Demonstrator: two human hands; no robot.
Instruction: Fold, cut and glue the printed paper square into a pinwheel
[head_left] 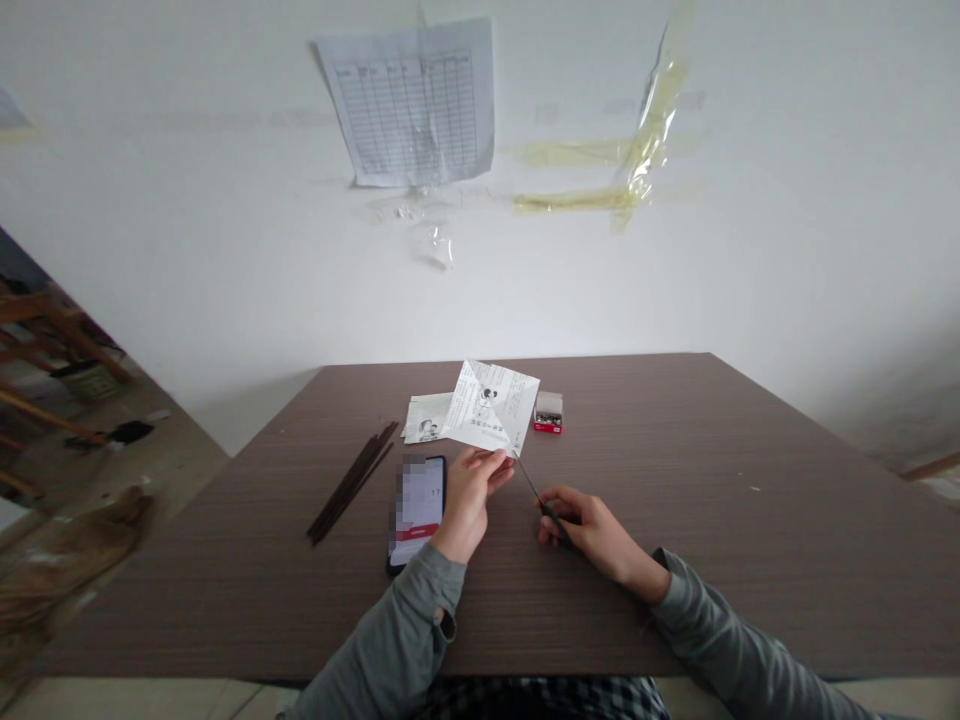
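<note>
My left hand (472, 495) is pinched on the lower corner of a square printed paper (491, 408), holding it up tilted above the brown table (712, 470). My right hand (581, 525) is closed around a thin dark tool, which looks like scissors (538, 492); its tip points up to the paper's lower corner. I cannot tell whether the tip touches or cuts the paper. Both sleeves are grey.
A phone (417, 510) with a lit screen lies left of my left hand. Several dark thin sticks (352, 480) lie further left. A paper scrap (426, 418) and a small red and white box (548, 412) sit behind. A printed sheet (412, 100) hangs on the white wall.
</note>
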